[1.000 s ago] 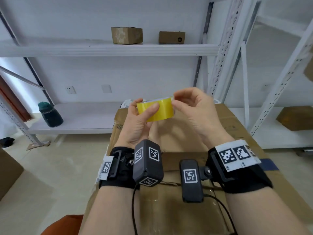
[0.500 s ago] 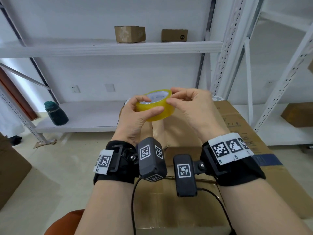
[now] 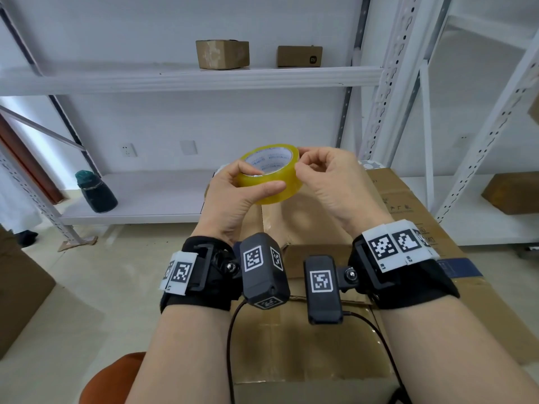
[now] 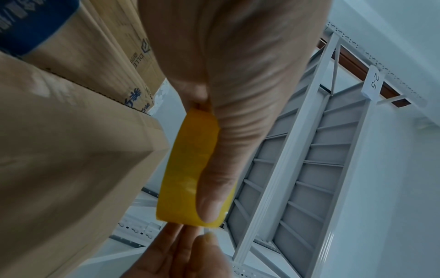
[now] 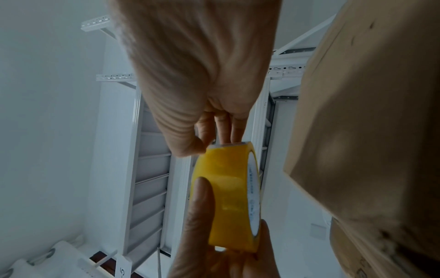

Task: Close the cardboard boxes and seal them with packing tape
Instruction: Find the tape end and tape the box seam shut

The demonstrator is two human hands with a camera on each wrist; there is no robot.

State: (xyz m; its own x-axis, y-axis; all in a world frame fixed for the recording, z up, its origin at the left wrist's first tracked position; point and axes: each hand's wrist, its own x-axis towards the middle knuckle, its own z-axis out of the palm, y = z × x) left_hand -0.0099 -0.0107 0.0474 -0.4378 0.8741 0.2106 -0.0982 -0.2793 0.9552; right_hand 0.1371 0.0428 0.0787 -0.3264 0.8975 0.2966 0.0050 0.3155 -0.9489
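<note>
Above the cardboard box (image 3: pixel 335 339), our left hand (image 3: pixel 233 196) grips the tape roll (image 3: pixel 269 174); right hand (image 3: pixel 329 182) pinches its rim, hunting the loose end. Next we probably peel it free.

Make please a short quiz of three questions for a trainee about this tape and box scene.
1. True or false: the tape roll lies flat on the big cardboard box.
2. Which hand has its thumb across the roll's outer face? A) left hand B) right hand
3. Fill in: on the upper shelf stand ___ small cardboard boxes.

Key:
1. False; both hands hold it above the box.
2. A; the right hand pinches at the roll's edge.
3. Two.
</note>
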